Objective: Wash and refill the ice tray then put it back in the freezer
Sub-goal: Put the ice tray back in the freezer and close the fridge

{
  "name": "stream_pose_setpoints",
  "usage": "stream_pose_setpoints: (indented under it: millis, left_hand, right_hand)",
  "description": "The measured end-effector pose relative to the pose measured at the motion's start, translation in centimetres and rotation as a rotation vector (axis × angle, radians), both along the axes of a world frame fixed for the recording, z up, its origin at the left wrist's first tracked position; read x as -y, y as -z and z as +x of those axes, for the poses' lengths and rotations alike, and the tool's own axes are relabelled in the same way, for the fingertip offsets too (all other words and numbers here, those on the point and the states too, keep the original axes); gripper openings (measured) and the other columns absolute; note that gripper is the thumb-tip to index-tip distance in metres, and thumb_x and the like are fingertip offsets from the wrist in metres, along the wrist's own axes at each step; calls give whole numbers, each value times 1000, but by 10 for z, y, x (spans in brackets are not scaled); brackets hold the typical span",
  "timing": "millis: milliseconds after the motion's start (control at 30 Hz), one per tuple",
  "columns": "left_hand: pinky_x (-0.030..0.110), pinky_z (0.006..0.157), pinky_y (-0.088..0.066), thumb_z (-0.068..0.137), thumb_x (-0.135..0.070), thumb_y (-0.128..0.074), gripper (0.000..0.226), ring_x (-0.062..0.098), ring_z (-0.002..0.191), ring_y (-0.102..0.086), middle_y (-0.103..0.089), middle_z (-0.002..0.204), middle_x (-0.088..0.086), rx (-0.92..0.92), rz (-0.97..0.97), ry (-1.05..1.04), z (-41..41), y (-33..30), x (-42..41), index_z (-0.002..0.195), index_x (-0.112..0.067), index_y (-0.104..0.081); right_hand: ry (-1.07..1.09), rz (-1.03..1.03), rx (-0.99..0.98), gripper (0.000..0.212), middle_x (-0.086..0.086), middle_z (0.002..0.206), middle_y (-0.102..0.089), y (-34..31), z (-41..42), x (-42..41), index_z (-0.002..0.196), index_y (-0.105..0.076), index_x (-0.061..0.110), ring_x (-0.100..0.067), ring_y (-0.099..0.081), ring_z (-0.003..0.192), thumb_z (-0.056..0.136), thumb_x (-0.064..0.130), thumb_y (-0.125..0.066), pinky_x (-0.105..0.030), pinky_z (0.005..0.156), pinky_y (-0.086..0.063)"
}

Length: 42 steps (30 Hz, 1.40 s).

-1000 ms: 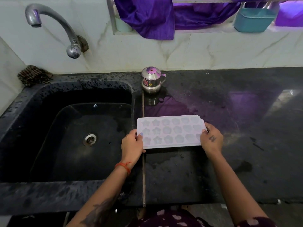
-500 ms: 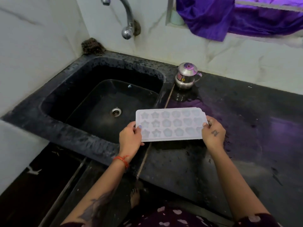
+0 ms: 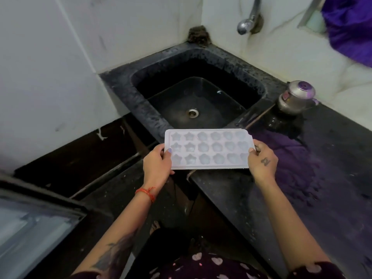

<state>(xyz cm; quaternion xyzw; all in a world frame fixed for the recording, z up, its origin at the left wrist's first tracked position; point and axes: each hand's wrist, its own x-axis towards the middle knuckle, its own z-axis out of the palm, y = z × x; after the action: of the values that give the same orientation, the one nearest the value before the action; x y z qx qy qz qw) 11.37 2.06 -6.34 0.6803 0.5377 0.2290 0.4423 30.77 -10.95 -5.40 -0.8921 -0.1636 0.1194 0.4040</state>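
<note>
Sink [image 3: 141,115] behind; two hands (one tray [image 3: 209,150]).

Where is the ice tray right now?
In the head view the ice tray is mid-frame, held level by the left hand and right hand in front of the sink.

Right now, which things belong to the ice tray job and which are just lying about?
Job: ice tray, held level by left hand and right hand; sink; tap.
Lying about: steel pot, purple cloth, scrubber.
</note>
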Motion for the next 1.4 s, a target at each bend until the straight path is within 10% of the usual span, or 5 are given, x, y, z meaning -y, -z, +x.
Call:
stream_pose_setpoints:
  millis: [200,1400]
  left_hand:
    - [11,42,-46,99,-19,-47,34,11,58,-59,-54,84,-6,4,27,-147,-47,2,9,131,-11,-52]
    - [12,39,-45,96,-14,-49,24,15,57,-60,-63,80,5,80,69,-1163,-378,3,103,116,-12,-63]
  right_hand:
    - [-150,19,3,34,-8,120,-64,-1,-30,-24,124,-60,12,-26,-57,110,94,4,-46,-29,89,-42]
    - [-1128,25,-36,38,-9,134,-55,-11,-374,-145,135,-51,11,-24,-50,124,97,8,-47,-33,101,-41]
